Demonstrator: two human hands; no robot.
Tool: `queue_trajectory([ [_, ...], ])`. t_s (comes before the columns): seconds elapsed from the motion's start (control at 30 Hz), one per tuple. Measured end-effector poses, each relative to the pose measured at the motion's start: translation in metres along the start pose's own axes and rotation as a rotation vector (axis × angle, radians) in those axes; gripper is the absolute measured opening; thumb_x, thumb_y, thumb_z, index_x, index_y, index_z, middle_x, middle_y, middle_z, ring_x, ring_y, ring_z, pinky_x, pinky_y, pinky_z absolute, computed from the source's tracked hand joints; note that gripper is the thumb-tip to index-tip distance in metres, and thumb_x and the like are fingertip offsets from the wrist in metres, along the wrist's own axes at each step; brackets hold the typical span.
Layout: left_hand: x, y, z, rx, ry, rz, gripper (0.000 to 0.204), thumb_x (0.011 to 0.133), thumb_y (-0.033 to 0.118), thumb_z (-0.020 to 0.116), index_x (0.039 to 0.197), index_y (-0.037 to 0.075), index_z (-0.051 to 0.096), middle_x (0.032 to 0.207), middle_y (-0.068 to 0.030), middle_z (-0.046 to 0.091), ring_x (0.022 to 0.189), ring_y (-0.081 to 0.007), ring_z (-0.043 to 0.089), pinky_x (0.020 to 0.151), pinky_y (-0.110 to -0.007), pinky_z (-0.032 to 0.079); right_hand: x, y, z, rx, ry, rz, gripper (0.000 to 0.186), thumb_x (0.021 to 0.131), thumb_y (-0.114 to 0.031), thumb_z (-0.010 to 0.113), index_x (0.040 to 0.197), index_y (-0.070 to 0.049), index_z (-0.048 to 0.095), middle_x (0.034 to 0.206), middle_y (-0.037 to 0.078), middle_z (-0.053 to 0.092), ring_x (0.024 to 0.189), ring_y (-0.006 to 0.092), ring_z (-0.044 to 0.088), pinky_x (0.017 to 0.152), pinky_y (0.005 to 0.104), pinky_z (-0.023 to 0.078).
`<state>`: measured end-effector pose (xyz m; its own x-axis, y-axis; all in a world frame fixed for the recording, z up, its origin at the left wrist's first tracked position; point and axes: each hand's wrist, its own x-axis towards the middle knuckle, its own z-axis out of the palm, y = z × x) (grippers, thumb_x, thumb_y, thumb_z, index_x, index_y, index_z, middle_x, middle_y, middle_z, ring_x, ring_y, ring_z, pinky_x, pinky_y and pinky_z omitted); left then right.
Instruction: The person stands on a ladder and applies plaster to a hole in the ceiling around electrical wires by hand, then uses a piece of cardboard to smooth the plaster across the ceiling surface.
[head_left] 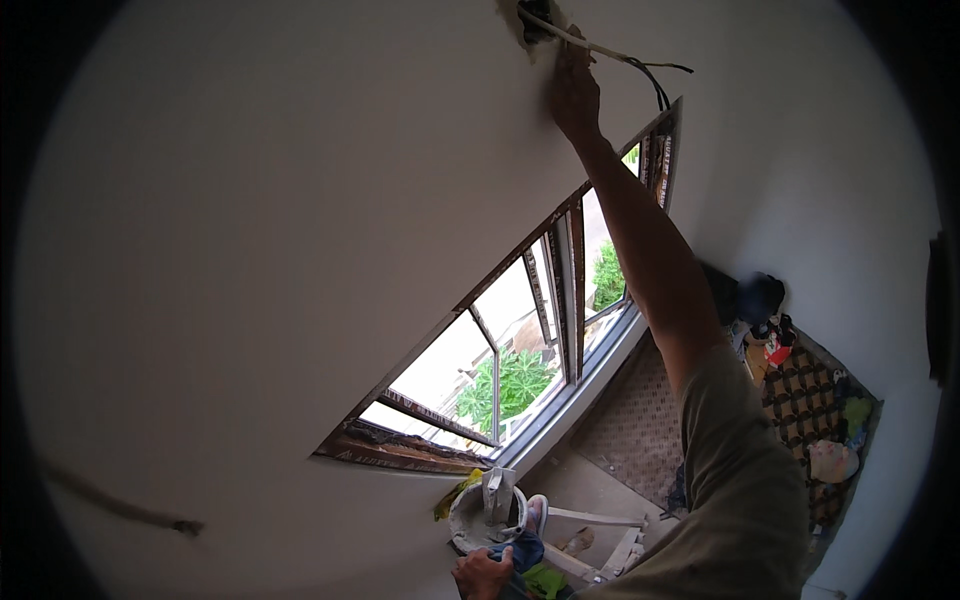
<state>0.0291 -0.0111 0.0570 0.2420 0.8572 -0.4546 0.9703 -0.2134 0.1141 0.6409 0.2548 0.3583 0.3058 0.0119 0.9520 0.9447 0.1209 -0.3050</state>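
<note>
My right arm reaches up past the window to a hole [535, 22] in the wall. Against the wall there, my right hand [575, 95] is in shadow, its fingers closed at a pale cable [600, 48] that comes out of the hole. Dark thin wires [655, 80] branch from the cable's end. Low in the view, my left hand [482, 575] curls at the near rim of a round bucket [453, 520]. Grey paste [485, 532] lies inside it, and a paste-smeared flat tool [496, 492] stands in it.
A dark-framed window [575, 290] with open panes runs diagonally along the wall. Below are a pale wooden frame [600, 518] and a sandaled foot [537, 510]. Several items lie by a patterned mat [800, 400] at the right. Another cable [120, 508] sticks out at lower left.
</note>
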Motion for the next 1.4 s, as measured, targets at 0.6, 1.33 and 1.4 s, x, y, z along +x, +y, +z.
queue_trajectory([
  [0.6,0.004,-0.013,0.003,0.128,-0.072,0.02,0.049,0.085,0.049,0.056,0.101,0.006,0.074,0.107,-0.018,0.071,0.101,-0.0365,0.068,0.087,-0.048,0.053,-0.007,-0.198,-0.025,0.383,-0.117,0.002,0.054,0.101,-0.008,0.035,0.153,-0.003,0.023,0.155,0.026,0.026,0.147,0.0416,0.019,0.12,0.05,0.018],
  [1.33,0.01,-0.034,0.054,0.165,0.075,0.107,0.053,0.086,0.054,0.054,0.103,0.008,0.075,0.109,-0.0204,0.07,0.105,-0.0357,0.068,0.09,-0.048,0.053,0.123,-0.1,-0.016,-0.146,0.008,0.149,0.05,0.089,-0.014,0.05,0.131,0.01,0.039,0.124,0.029,0.047,0.117,0.0432,0.048,0.1,0.0524,0.038],
  [1.4,0.009,-0.039,0.057,0.16,0.06,0.095,0.053,0.086,0.053,0.054,0.103,0.008,0.074,0.109,-0.0205,0.07,0.104,-0.0357,0.068,0.089,-0.048,0.053,0.119,-0.111,-0.006,-0.287,0.028,0.063,0.046,0.085,-0.008,0.052,0.127,0.008,0.042,0.12,0.027,0.048,0.112,0.0423,0.049,0.098,0.0517,0.039],
])
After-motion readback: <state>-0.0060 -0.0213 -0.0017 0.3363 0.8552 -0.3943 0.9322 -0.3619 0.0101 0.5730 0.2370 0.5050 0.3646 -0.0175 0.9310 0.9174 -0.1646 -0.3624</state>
